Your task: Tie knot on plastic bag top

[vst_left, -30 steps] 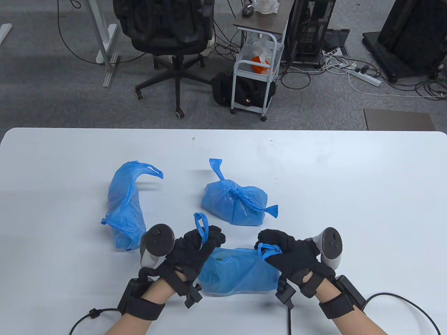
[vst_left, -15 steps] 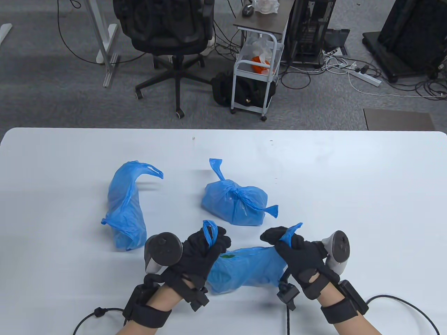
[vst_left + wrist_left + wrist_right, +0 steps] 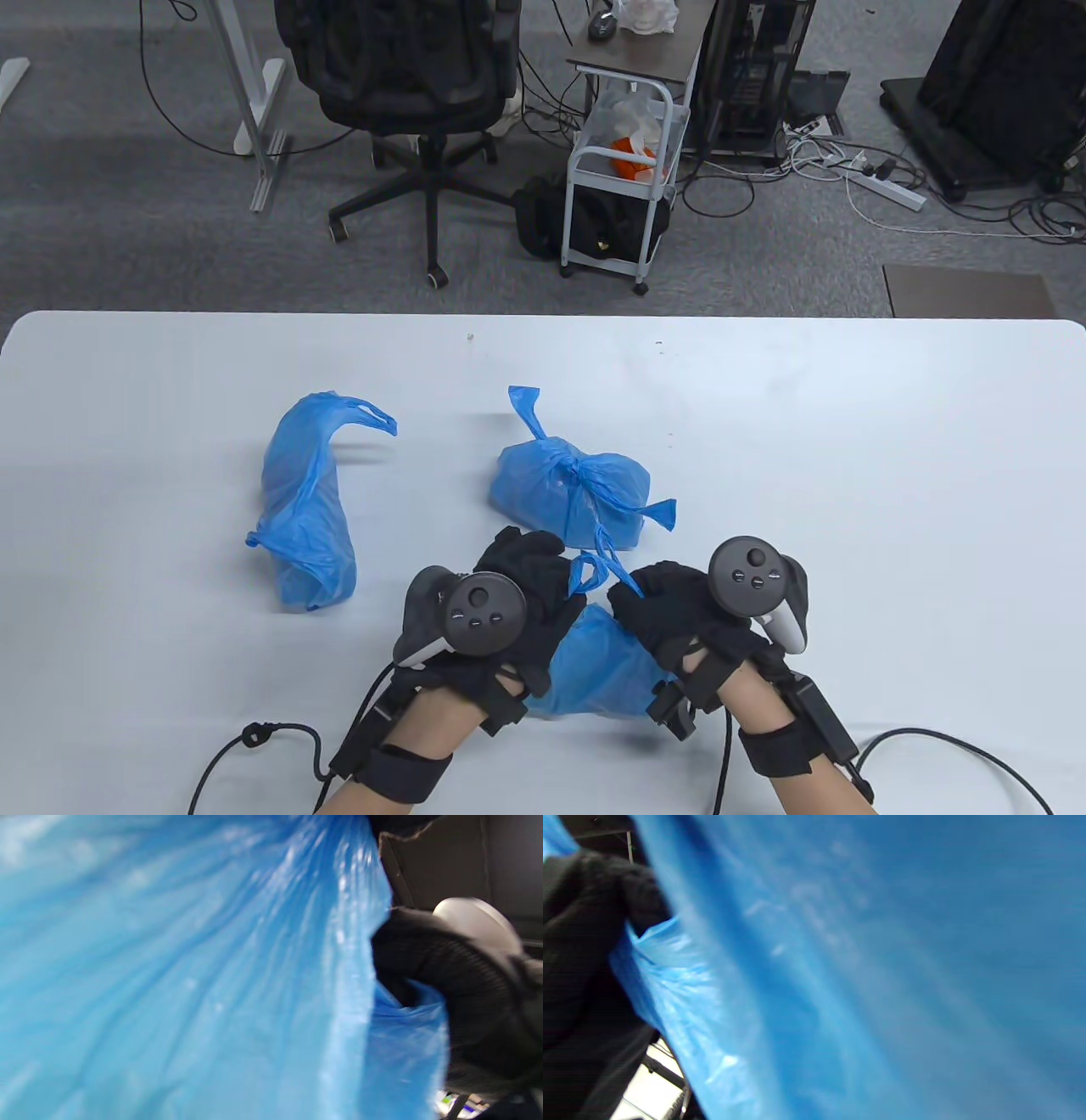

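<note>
where both wrist views blur to blue, hands [image 3: 594,607] apparently each gripping a handle [image 3: 585,573] of the half-hidden bag [image 3: 602,671]

Office chair [image 3: 399,76], wire cart [image 3: 619,182]
</note>
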Demonstrator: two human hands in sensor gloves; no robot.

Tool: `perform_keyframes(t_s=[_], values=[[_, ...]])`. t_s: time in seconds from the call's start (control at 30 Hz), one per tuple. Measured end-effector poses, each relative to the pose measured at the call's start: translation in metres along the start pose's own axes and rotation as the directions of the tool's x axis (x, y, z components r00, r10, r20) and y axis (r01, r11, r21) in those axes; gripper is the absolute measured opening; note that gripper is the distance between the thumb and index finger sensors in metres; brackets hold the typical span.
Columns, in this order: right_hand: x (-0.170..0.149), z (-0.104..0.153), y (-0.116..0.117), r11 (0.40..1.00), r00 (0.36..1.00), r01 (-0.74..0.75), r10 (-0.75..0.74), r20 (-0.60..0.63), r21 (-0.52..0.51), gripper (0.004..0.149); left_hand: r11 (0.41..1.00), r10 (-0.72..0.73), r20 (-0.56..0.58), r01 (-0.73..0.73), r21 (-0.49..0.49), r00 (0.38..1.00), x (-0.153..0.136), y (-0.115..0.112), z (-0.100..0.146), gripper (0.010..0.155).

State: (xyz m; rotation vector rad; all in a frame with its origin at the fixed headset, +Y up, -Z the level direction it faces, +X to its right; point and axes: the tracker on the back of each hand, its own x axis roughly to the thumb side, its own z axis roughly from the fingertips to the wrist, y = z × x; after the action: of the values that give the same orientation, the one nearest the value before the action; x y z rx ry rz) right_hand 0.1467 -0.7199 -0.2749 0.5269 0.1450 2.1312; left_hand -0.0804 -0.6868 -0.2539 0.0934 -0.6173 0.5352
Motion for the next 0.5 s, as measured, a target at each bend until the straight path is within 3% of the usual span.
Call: perform_keyframes(t_s=[0.07,0.2,0.5], values=[[0.002,0.002,0.002,0.992,0.993,-0.116,0.114,0.039,0.04,0.036,0.998,-0.058,0.02,0.059,-0.006,0.998,-0.001,-0.007,-0.001,0.036],[0.002,0.001,0.008,0.952,0.947,-0.305,0.301,0.114,0.017,0.036,0.991,-0.133,0.016,0.133,-0.021,0.991,-0.001,-0.008,0.001,0.036],[0.004,0.009,0.017,0.943,0.934,-0.326,0.312,0.172,0.059,0.043,0.987,-0.118,0.018,0.119,-0.11,0.993,-0.007,-0.022,0.007,0.038]])
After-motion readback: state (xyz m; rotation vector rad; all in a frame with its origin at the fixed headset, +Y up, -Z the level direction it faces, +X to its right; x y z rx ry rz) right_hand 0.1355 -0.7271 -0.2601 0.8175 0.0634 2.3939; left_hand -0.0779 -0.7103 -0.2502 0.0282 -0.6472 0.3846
